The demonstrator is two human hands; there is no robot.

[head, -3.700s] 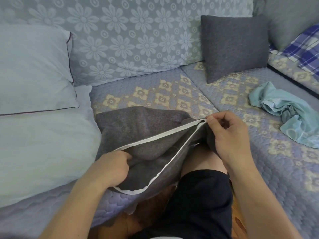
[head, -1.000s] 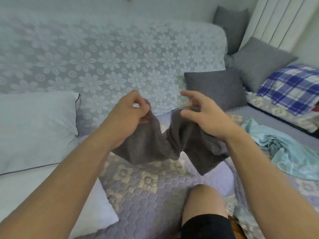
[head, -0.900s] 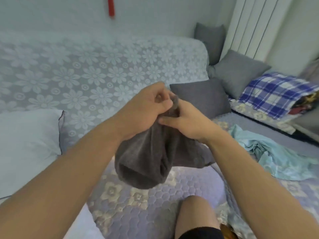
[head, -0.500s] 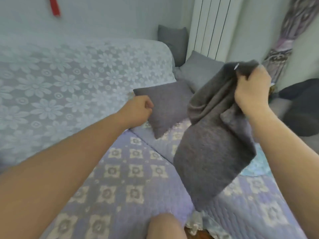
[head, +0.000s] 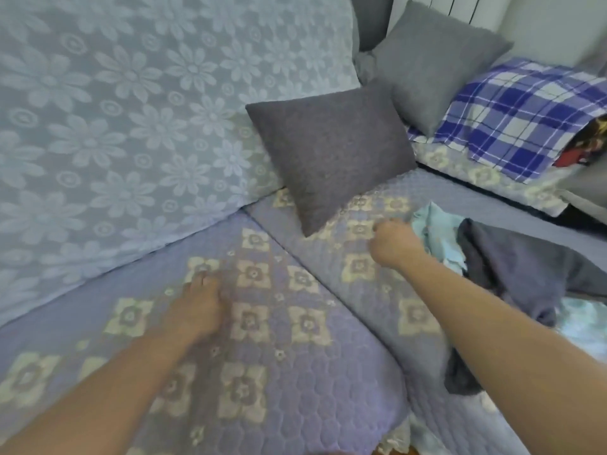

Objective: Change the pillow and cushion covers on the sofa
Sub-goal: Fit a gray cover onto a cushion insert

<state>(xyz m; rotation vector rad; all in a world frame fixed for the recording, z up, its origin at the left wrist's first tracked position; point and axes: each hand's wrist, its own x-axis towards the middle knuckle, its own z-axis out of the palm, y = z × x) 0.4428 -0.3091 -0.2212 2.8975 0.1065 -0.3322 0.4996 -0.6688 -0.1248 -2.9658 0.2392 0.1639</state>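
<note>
2 hands are down on the sofa seat (head: 262,339) right now, and neither holds a cover. My left hand (head: 197,307), lower left of centre, lies on the quilted seat with fingers that look fairly straight, though blur keeps me from being sure. My right hand (head: 394,244), right of centre, is loosely curled, knuckles up, just beside the pale blue cloth (head: 437,234); I cannot tell whether my fingertips have caught its edge.

The removed grey cover (head: 512,277) lies crumpled at the right of the frame, draped over part of the blue cloth. The dark grey cushion (head: 331,152) leans against the floral backrest (head: 131,126) at upper centre, apparently with its cover on. Behind it, upper right, sit a lighter grey cushion (head: 433,60) and a blue checked pillow (head: 525,116).

I judge the step in hand to be taking up the next piece — either the blue cloth as a fresh cover, or the dark cushion for stripping. To do it well, I should pinch the cloth by a hem rather than the middle, lift it clear of the grey cover lying on it, and shake it out to find the opening — then bring my left hand across to hold the other corner.
</note>
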